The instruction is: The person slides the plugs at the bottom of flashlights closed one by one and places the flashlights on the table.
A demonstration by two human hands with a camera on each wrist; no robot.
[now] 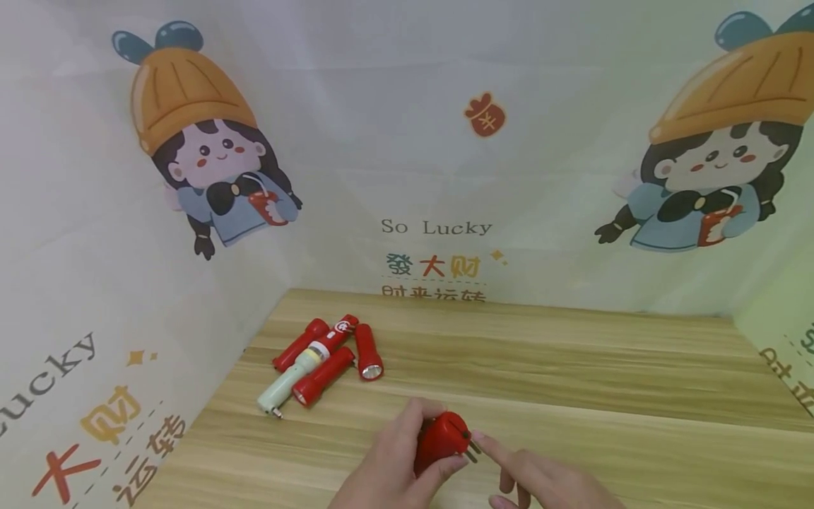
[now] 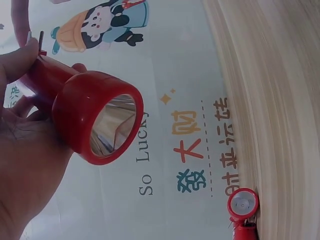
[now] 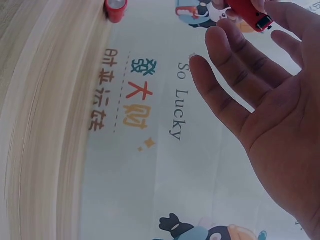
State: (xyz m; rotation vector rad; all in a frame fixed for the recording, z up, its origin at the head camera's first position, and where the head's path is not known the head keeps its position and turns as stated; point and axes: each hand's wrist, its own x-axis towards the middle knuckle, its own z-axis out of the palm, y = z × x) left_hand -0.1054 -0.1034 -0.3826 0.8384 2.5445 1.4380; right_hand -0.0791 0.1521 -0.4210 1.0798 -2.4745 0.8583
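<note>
My left hand (image 1: 391, 463) grips a red flashlight (image 1: 440, 440) above the wooden table, thumb and fingers wrapped about its body. Two metal plug prongs (image 1: 472, 454) stick out from its tail end, which faces my right hand. In the left wrist view, the wide lens head (image 2: 95, 117) points away from the palm. My right hand (image 1: 540, 477) has its index finger extended to the tail beside the prongs; whether it touches cannot be told. The other right fingers bend loosely around nothing, as the right wrist view shows.
To the left on the wooden table (image 1: 572, 367) lies a group of flashlights: several red ones, including a short one (image 1: 367, 353) with its lens forward, and a pale green one (image 1: 280, 389). A printed cloth (image 1: 547, 233) hangs behind and at both sides.
</note>
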